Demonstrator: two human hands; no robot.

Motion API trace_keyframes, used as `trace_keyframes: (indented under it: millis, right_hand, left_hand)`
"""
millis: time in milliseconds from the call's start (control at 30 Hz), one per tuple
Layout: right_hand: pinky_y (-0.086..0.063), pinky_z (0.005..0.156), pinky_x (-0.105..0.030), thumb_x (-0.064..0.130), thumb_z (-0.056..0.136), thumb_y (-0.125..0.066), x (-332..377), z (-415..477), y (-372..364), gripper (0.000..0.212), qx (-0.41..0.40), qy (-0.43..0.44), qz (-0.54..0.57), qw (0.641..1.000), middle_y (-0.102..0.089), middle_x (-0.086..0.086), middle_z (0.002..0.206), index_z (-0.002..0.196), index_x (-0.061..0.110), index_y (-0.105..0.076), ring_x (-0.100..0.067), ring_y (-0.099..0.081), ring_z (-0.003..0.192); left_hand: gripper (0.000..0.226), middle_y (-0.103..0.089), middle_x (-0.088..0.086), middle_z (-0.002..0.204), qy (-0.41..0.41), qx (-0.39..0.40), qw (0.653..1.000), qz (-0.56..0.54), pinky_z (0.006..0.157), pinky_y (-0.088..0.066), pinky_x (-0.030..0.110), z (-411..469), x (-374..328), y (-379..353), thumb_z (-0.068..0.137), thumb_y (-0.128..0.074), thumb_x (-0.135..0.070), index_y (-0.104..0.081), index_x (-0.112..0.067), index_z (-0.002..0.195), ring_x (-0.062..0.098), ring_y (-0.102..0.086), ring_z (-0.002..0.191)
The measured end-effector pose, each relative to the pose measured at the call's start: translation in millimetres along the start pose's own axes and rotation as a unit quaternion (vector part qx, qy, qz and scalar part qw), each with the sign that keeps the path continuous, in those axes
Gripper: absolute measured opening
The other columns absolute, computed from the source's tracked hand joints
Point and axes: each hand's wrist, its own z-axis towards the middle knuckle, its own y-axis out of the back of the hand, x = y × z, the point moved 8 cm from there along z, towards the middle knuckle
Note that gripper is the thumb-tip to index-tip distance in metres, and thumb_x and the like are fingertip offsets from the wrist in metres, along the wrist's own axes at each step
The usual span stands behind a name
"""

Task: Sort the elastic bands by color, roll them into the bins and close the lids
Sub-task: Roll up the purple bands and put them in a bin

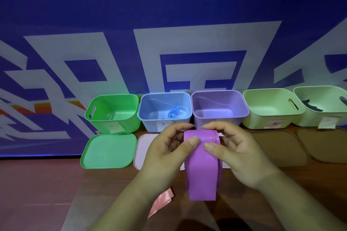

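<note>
We judge wide purple rubbery elastic band [201, 170] light, limp, stretchy. Both left hand [163, 155], right hand [238, 155] pinch its far rolled end; best hold there.

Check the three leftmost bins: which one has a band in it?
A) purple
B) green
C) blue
C: a rolled blue band lies on the floor of the blue bin. The green bin and purple bin show bare floors. The purple band is not in a bin; the left hand and right hand pinch it.
</note>
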Motion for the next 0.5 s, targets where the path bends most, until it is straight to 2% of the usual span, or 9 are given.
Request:
trace_keyframes:
  millis: [67, 167, 300, 500]
  right_hand:
    - [-0.057, 0.075, -0.031, 0.015, 0.08, -0.077, -0.9, 1.1, 2.1, 0.03, -0.012, 0.0, -0.003, 1.0, -0.071, -0.002, 0.097, 0.105, 0.029, -0.068, -0.019, -0.067, 0.084]
    - [-0.057, 0.077, -0.03, 0.019, 0.078, -0.071, -3.8, 3.1, 5.6, 0.028, -0.027, -0.005, -0.003, 1.0, -0.071, 0.002, 0.1, 0.105, 0.029, -0.069, -0.019, -0.066, 0.085]
    - [-0.055, 0.071, -0.025, 0.02, 0.078, -0.069, -8.5, 3.4, 7.6, 0.026, -0.037, -0.021, 0.014, 0.999, -0.073, 0.0, 0.097, 0.104, 0.025, -0.07, -0.016, -0.067, 0.083]
    - [-0.054, 0.07, -0.025, 0.024, 0.078, -0.068, -12.1, 2.8, 7.8, 0.023, -0.043, -0.038, 0.015, 0.998, -0.073, -0.003, 0.096, 0.101, 0.027, -0.071, -0.016, -0.069, 0.084]
  left_hand:
    - [0.034, -0.072, 0.003, 0.108, 0.01, 0.021, 1.0, -0.016, 0.086, -0.055, 0.039, -2.3, 3.9, -3.6, 0.077, -0.075, -0.032, -0.068, -0.031, 0.11, 0.02, -0.067, 0.1]
    - [0.042, -0.071, 0.007, 0.109, 0.007, 0.03, 0.999, -0.022, 0.09, -0.053, 0.054, -5.5, 4.6, -5.3, 0.075, -0.077, -0.027, -0.065, -0.031, 0.115, 0.026, -0.065, 0.1]
    - [0.043, -0.07, 0.007, 0.111, -0.013, 0.019, 1.0, -0.008, 0.094, -0.049, 0.062, -5.6, 2.8, -2.3, 0.075, -0.079, -0.019, -0.066, -0.029, 0.115, 0.032, -0.064, 0.102]
    - [0.04, -0.071, 0.009, 0.109, -0.017, 0.013, 1.0, 0.011, 0.089, -0.046, 0.069, -5.4, 2.6, -0.8, 0.074, -0.079, -0.019, -0.069, -0.026, 0.112, 0.042, -0.062, 0.102]
